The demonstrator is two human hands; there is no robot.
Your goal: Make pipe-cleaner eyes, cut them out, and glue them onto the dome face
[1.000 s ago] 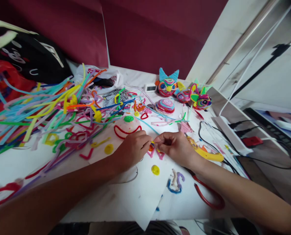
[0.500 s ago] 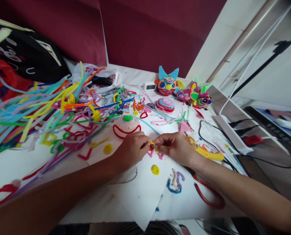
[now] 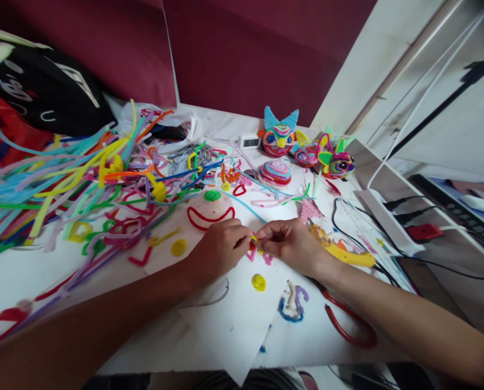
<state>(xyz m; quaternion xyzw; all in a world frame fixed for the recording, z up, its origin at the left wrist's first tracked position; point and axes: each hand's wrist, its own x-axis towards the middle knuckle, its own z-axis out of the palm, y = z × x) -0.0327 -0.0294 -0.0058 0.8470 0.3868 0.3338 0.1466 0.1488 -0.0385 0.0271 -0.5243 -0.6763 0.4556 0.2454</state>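
Near the middle of the table, my left hand [image 3: 224,244] and my right hand [image 3: 292,244] meet with fingertips pinched on one small yellow and red pipe cleaner piece [image 3: 253,242]. Fingers cover much of it. Bent pink pipe cleaner pieces [image 3: 268,259] lie just under the fingertips, on white paper [image 3: 233,330]. Closer to me lies a yellow coil [image 3: 258,282], and another yellow coil [image 3: 179,247] sits left of my left hand. Beyond that hand is a pale round form [image 3: 215,208] with a red curved pipe cleaner and a green coil [image 3: 212,195].
Loose pipe cleaners [image 3: 75,173] heap up at left. Finished figures [image 3: 280,138] and a striped dome [image 3: 274,172] stand at the back beside a small digital clock [image 3: 250,142]. Red-handled pliers [image 3: 349,325] lie under my right forearm. A power strip [image 3: 388,222] with cables is at right.
Both hands stay pinched on the small piece with almost no movement. The view has shifted very slightly.
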